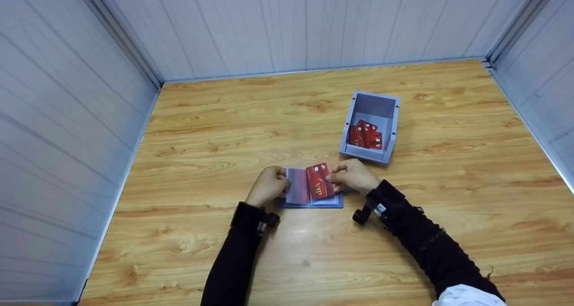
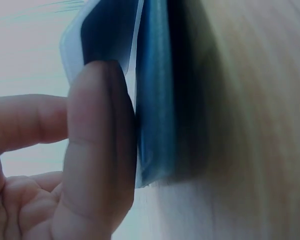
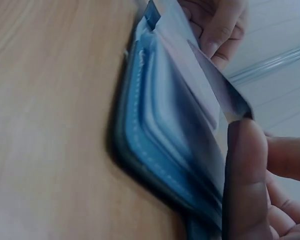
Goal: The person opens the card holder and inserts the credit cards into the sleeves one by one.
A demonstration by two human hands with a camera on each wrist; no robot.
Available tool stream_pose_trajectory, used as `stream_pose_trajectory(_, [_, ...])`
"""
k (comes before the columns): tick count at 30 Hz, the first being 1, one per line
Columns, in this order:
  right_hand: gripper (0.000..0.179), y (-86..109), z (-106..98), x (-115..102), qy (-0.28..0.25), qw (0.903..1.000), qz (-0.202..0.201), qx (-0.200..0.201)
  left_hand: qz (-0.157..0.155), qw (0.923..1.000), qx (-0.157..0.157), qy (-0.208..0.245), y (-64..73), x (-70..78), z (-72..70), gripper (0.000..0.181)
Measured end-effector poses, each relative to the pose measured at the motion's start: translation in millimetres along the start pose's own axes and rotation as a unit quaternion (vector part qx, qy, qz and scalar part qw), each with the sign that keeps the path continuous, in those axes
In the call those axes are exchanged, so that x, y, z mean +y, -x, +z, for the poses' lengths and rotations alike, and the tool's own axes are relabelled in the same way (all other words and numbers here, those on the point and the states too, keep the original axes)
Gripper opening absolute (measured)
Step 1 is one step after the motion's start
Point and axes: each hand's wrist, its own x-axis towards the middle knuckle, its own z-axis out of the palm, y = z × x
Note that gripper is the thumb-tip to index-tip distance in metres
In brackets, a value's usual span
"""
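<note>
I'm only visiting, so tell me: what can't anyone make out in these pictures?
- Number of red cards in the gray bin: head view, they overlap.
- Smallest markings on the VIP card in the right hand: head view, too small.
- Whole blue card holder: left wrist view, cut off by the top edge.
- Fingertips of the left hand: head view, too small to tell exactly how they grip.

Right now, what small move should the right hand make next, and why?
Probably ease the red card leftward toward the translucent page: the right hand pinches that card over the open blue holder, and the left hand holds the page raised.
</note>
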Motion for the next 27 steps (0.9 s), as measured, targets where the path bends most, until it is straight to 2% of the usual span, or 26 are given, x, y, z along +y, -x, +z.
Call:
stream_pose_trajectory(8, [0.008,-1.4,1.1,1.9,0.038,0.9991,0.017,-0.004,-0.005,1.0,-0.001,0.002,-1.1,0.0,0.2,0.017])
stream_pose_trajectory(12, [0.009,-1.0,4.2,1.1,0.052,0.9985,0.019,-0.007,-0.007,0.9999,-0.005,0.011,-0.5,-0.2,0.5,0.016])
stream_pose_trajectory(27, [0.016,0.5,16.7,-5.3,0.094,0.9955,-0.011,-0.004,-0.015,0.9996,-0.001,0.022,-0.8,-0.7,2.4,0.015])
